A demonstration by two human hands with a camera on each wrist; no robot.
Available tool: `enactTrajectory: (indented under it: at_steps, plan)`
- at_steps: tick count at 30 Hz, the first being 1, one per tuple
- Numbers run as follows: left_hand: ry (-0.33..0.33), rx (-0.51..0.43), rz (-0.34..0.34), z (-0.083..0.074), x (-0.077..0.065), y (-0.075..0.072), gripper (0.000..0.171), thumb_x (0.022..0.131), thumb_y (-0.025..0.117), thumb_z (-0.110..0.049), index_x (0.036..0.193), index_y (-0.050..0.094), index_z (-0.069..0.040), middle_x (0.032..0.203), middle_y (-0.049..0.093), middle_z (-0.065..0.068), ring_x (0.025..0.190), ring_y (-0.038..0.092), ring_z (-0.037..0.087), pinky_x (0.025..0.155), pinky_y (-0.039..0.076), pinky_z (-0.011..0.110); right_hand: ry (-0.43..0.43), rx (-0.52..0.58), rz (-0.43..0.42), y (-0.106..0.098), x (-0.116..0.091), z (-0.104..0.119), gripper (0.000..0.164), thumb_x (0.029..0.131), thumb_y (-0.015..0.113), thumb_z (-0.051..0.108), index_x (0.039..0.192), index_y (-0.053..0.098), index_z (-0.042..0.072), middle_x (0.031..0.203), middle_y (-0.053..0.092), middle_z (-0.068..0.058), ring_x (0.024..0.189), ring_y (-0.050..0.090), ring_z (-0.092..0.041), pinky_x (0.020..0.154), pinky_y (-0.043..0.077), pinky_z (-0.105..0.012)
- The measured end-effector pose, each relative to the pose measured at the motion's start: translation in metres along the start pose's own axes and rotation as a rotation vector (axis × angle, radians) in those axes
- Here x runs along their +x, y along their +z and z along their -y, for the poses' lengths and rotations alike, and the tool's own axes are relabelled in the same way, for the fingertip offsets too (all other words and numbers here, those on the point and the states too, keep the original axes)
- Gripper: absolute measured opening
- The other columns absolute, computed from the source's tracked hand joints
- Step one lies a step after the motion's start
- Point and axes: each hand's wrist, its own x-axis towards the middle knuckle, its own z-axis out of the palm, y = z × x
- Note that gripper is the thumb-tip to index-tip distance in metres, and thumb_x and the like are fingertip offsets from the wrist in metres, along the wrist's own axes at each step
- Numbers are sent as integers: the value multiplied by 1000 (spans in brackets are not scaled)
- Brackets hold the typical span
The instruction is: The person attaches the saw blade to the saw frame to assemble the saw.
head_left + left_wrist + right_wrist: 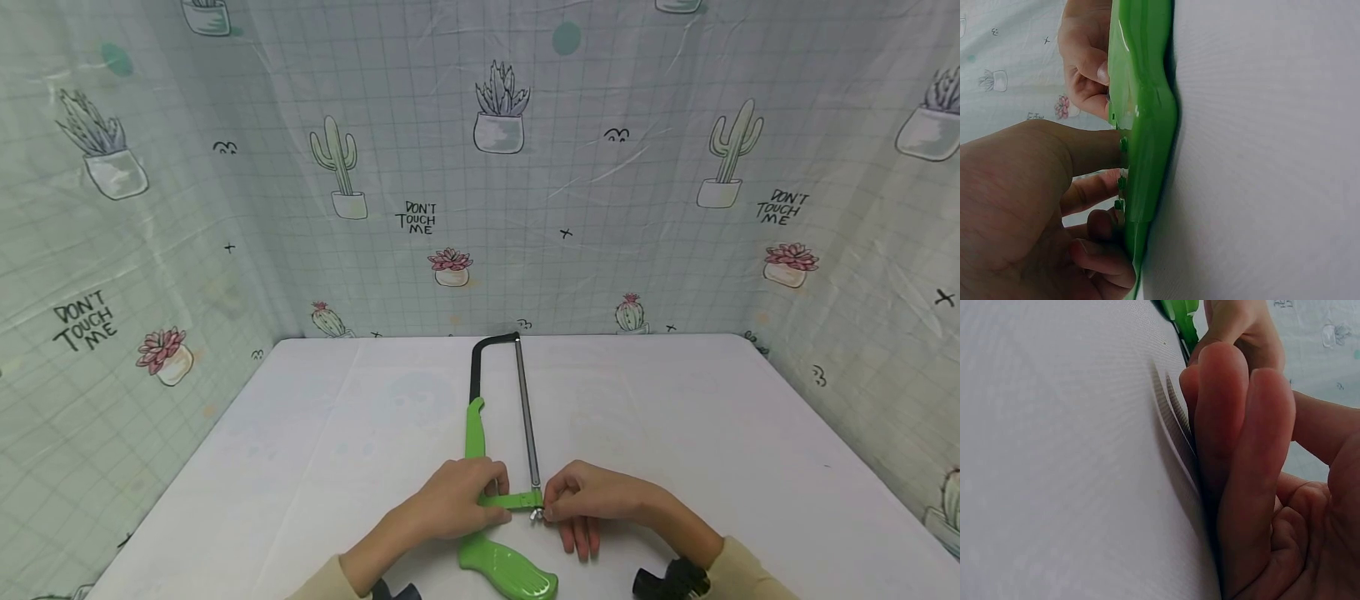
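Observation:
A hacksaw (474, 433) with a green handle, a black front bow and a grey blade (527, 417) lies flat on the white table, its bow pointing away from me. My left hand (459, 500) grips the green frame at the short crossbar, thumb on the near side and fingers on the far side. At the crossbar's right end, a silver wing nut (536, 516) sticks out toward me. My right hand (588, 500) pinches at this wing nut with thumb and forefinger, its other fingers extended down near the tabletop. The fingertips partly hide the contact.
The white table (360, 417) stretches out around the saw. A cactus-printed sheet (420, 167) hangs behind it and along both sides. Dark devices are strapped at both wrists, the right wrist device (671, 579) lying close to the tabletop.

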Motion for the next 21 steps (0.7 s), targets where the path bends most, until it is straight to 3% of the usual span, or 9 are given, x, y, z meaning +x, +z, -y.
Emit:
enactTrajectory:
  at_steps: [10,21]
  plan:
    - [2,4,-1,1,0,1,21,86,81,-39,95,67,-25,85,63,-15,76,54,-1,69,44,22,1,5,-4,0,1,-1,12,97,61,12,97,65,0,71,72,-20,51,68,-8,46,52,-22]
    - [3,13,-3,1,0,1,22,86,80,-40,95,67,-25,86,63,-15,75,53,0,69,44,22,-9,1,-3,0,0,-1,13,97,61,12,98,64,-1,74,69,-34,51,68,-8,45,52,-22]
